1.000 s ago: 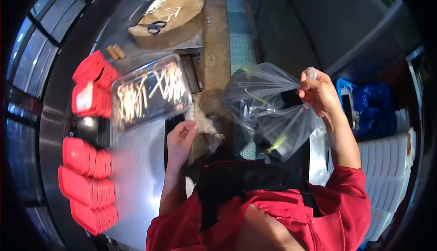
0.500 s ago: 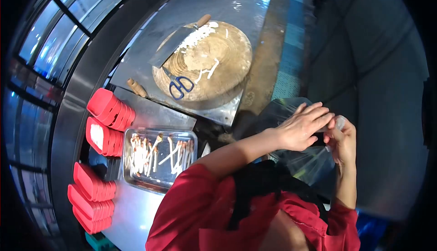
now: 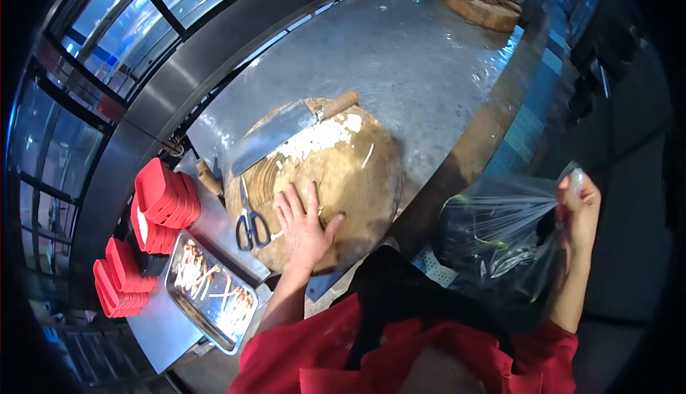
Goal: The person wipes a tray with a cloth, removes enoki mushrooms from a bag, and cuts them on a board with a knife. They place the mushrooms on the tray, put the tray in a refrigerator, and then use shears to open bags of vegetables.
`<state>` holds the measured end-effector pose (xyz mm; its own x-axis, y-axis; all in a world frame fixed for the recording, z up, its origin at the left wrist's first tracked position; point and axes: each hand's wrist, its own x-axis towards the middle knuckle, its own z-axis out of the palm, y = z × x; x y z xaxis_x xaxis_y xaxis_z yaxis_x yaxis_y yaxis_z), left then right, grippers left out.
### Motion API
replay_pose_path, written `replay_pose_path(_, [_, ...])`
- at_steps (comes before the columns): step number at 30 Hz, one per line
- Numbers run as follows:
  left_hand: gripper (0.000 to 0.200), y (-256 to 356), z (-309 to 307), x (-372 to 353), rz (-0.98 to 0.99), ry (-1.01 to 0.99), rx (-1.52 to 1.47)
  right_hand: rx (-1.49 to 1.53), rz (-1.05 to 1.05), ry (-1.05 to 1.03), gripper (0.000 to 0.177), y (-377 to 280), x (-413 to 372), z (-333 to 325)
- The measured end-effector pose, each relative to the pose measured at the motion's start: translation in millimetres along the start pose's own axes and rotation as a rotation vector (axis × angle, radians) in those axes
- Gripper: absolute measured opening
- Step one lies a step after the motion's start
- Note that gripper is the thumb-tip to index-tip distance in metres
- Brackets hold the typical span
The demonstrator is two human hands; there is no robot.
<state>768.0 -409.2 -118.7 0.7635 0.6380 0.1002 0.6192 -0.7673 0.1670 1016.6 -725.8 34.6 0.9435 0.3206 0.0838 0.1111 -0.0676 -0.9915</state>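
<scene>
My left hand (image 3: 305,240) lies palm down with fingers spread on the round wooden chopping block (image 3: 357,194), partly over small white strips. Beside its fingertips are blue-handled scissors (image 3: 251,228). A cleaver (image 3: 275,136) with a wooden handle rests across the block's far left part, next to chopped white bits (image 3: 321,139). At the right, my right hand (image 3: 579,204) is closed around the gathered top of a clear plastic bag (image 3: 493,233), which hangs beside the block. The bag's contents are hard to make out.
Red plastic containers (image 3: 168,194) are stacked at the left. A metal tray (image 3: 207,315) holds white stick-like pieces with brownish ends. A wooden-handled tool (image 3: 209,178) lies near the block. Another wooden block (image 3: 480,8) stands on the metal table (image 3: 357,51) at the back.
My left hand has left the bag area and come down on the block. My right hand still grips the bag, now farther right. The view has shifted, showing more of the table.
</scene>
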Motion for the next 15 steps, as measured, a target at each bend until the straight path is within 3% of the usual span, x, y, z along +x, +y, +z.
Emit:
replay_pose_path(2, [0.075, 5, 9, 20, -0.038, 0.195, -0.034, -0.029, -0.05, -0.031, 0.004, -14, 49, 7])
replay_pose_path(6, [0.071, 11, 24, 81, -0.214, 0.367, -0.178, -0.021, -0.231, -0.134, 0.011, -30, 158, 14])
replay_pose_path(7, [0.07, 16, 26, 97, -0.272, 0.401, -0.072, -0.004, -0.264, -0.186, 0.011, -33, 186, 21])
replay_pose_path(9, [0.069, 23, 27, 122, -0.273, 0.467, -0.035, 0.05, -0.381, -0.295, 0.01, -22, 253, 38])
replay_pose_path(11, [0.067, 45, 12, 134, -0.425, 0.46, -0.079, 0.153, -0.371, -0.424, 0.01, -1, 330, 62])
replay_pose_path(15, [0.06, 82, 9, 114, -0.67, 0.555, -0.029, 0.07, -0.45, -0.578, 0.01, 59, 457, 145])
